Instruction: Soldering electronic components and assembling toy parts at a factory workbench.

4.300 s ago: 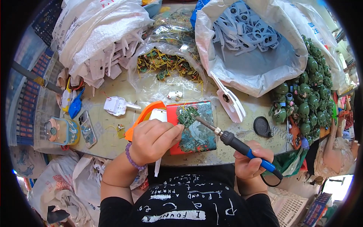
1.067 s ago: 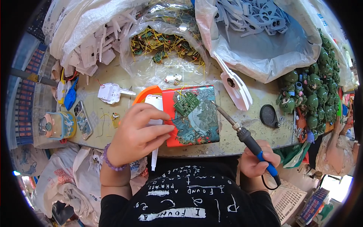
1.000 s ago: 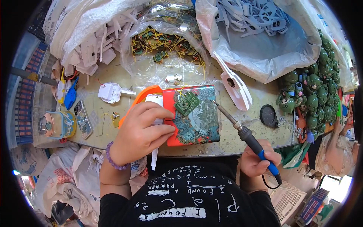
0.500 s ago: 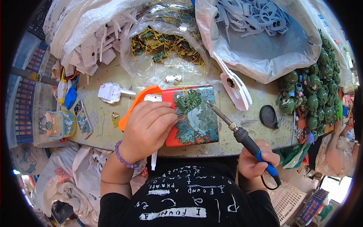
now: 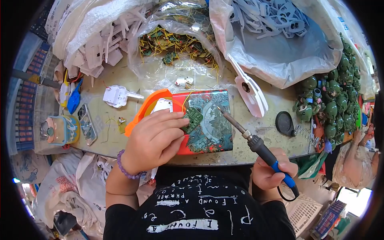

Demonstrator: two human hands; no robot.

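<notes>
My left hand (image 5: 154, 138), palm down, has its fingertips closed over the left edge of a small green circuit board (image 5: 194, 119); the thumb's contact is hidden. A thin yellow wire rises from the board. Beneath lies a red box-like block (image 5: 182, 147) with a worn, blue-grey patterned top. Partly behind my fingers, a white plastic housing (image 5: 163, 105) rests in a curved orange holder (image 5: 148, 105). My right hand (image 5: 274, 170) grips a soldering iron (image 5: 262, 150) by its blue and black handle; its tip points up-left over the block's right side, apart from the board.
Ahead stand a bag of wired circuit boards (image 5: 176, 46) and a sack of white plastic parts (image 5: 276, 72). A white handle-shaped part (image 5: 251, 94) leans near the sack. Green figurines (image 5: 332, 100) crowd the right. At left are a white housing (image 5: 118, 96), phone (image 5: 87, 124) and jar (image 5: 62, 130).
The circuit board has shifted left and slightly toward me, turning as it moved. My left fingertips now lie over its edge. The soldering iron stays almost where it was.
</notes>
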